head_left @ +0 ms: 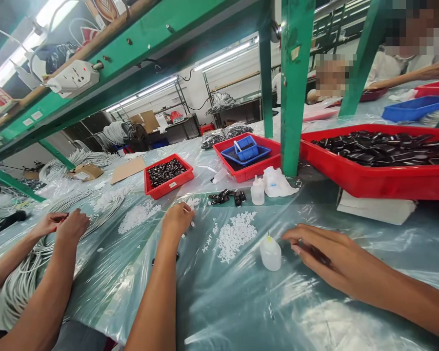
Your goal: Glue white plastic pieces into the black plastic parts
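Observation:
My left hand [177, 219] hovers over the plastic-covered bench with its fingers curled in. Whatever it may hold is too small or hidden to make out; a tiny white bit shows just below the fingers. Partly behind my left forearm lies a small black piece [177, 256]. My right hand [322, 251] has its fingers stretched out, thumb apart, just right of a small translucent squeeze bottle [270, 254] with a thin needle tip and yellowish neck. The bottle stands upright, apart from the fingers. Between my hands lies a pile of small white plastic parts [236, 236].
Black parts [227, 197], a second white bottle [257, 190] and a crumpled white cloth [280, 183] lie farther back. Red trays [170, 189] and a large red bin [373, 183] hold black pieces. A green post [292, 97] rises behind. At left, a co-worker's hands [71, 225] work beside coiled cables.

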Tool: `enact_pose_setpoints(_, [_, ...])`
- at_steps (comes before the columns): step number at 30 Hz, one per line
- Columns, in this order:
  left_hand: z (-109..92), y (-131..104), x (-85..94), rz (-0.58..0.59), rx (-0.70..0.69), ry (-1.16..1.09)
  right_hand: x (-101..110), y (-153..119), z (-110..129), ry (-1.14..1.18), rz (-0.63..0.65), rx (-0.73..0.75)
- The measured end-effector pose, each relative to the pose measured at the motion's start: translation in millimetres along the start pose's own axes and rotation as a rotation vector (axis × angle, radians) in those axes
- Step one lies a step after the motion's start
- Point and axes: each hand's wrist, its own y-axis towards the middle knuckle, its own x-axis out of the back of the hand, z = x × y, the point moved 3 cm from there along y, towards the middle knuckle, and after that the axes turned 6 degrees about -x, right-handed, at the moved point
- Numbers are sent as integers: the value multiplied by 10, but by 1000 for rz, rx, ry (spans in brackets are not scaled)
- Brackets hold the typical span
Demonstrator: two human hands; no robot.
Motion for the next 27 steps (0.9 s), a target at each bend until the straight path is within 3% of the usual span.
enact_pose_setpoints(14, [-61,3,40,-37,-36,37,-24,-41,108,-66,39,23])
enact_pose_setpoints(23, [144,-3,342,-102,44,40,-87,-41,93,-111,27,63])
enact_pose_setpoints(27, [157,-27,370,-135,51,29,-87,-32,93,-90,19,52])
